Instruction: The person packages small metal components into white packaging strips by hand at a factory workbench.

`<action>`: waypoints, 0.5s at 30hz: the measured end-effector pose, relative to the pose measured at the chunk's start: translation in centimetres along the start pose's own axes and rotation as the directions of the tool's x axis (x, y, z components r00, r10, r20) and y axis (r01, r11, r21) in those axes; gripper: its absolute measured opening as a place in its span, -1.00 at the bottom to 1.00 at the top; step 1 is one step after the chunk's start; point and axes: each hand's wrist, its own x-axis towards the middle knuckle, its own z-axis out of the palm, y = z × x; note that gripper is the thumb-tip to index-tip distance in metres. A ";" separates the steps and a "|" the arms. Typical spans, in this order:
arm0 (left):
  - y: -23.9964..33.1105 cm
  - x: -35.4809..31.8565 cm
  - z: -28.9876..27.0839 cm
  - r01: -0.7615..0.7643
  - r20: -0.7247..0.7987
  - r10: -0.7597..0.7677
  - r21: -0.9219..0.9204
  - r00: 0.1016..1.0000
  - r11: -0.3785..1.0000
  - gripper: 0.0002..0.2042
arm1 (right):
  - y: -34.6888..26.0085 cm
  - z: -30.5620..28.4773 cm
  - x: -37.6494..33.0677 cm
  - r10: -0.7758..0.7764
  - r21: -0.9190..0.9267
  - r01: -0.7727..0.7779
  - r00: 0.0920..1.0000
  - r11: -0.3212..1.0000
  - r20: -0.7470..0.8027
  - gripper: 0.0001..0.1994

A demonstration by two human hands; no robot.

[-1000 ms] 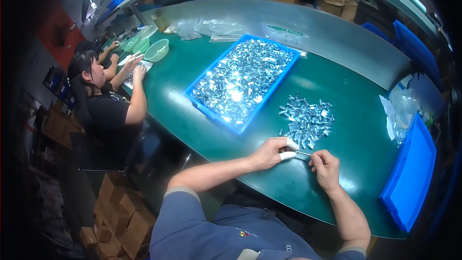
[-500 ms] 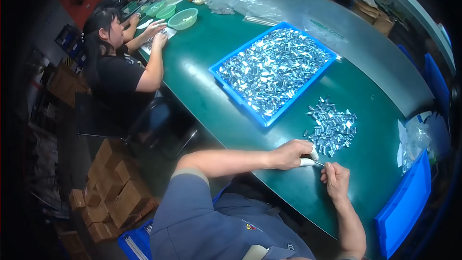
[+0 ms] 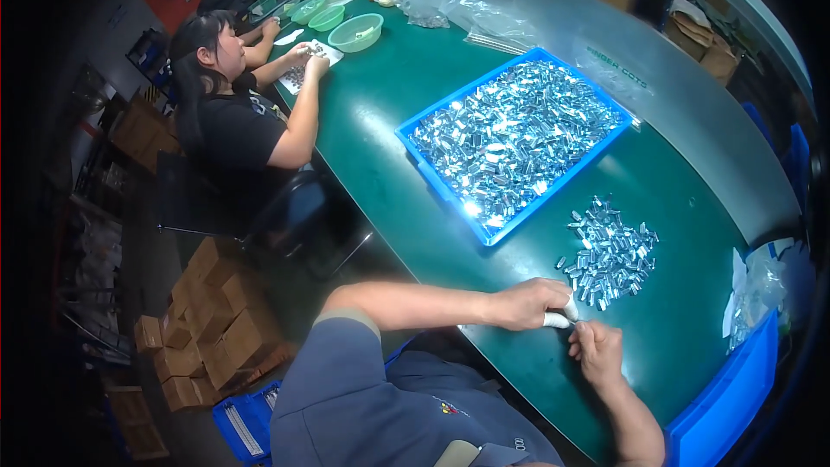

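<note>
My left hand [image 3: 529,304] is closed in a pinch, with white finger cots on the thumb and forefinger. Whatever lies between those fingertips is too small to make out. Close beside it, my right hand [image 3: 598,351] is closed too, its fingertips almost meeting the left ones. A thin metal rod [image 3: 571,323] shows in the narrow gap, running into the right hand's fingers. Just beyond both hands lies a loose pile of small shiny metal parts [image 3: 610,252]. Farther off, a blue tray [image 3: 421,166] is filled with many more such pieces.
The green tabletop [image 3: 363,177] curves along a metal wall. At the far left a co-worker [image 3: 251,112] handles small parts near green bowls [image 3: 356,32]. A blue bin [image 3: 726,398] and plastic bags [image 3: 759,290] are at the right; cardboard boxes [image 3: 207,320] stack on the floor left.
The whole view has shifted, so the scene sits a little lower and farther right. My hands are closer together, and less of the thin rod shows between them.
</note>
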 end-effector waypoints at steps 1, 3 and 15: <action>0.2 0.1 0.0 0.010 -0.014 -0.009 0.013 1.000 1.000 -0.85 | 0.3 0.2 0.0 0.008 0.012 -0.008 1.000 1.000 -0.003 -0.67; 0.2 0.8 -0.1 0.030 -0.001 -0.030 0.034 1.000 0.999 -0.84 | 1.0 0.5 -0.2 -0.092 0.006 0.093 0.989 0.996 -0.117 -0.70; 0.2 1.1 0.5 0.008 -0.014 -0.006 0.177 1.000 0.984 -0.81 | 0.6 -0.4 0.4 -0.220 -0.052 0.214 0.953 0.976 -0.207 -0.94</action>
